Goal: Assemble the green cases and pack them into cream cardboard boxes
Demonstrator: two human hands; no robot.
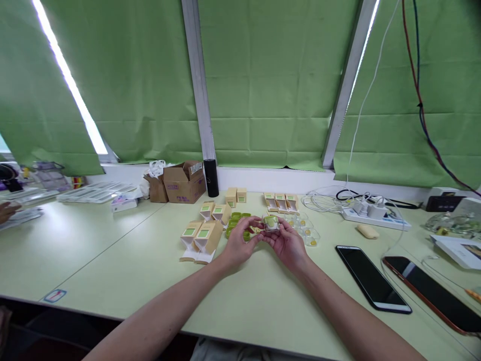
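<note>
Between the fingertips of both hands is a small clear container with a yellow-green part inside (271,223), held just above the table. My left hand (240,243) pinches its left side, and my right hand (288,246) supports it from the right and below. Behind my left hand lie several green cup-like pieces (235,216), partly covered by the hand. Several clear rounded pieces with yellowish bits (311,235) lie beyond my right hand. To the left, open cream-coloured cartons with green labels (209,235) rest with their flaps spread.
More small cartons (241,195) and open ones (281,202) stand farther back. Two phones (372,276) (432,291) lie on the right, near a power strip (376,218) with cables. At the back left are a cardboard box (184,183) and a black cylinder (211,178). Another person's hand (6,211) shows far left.
</note>
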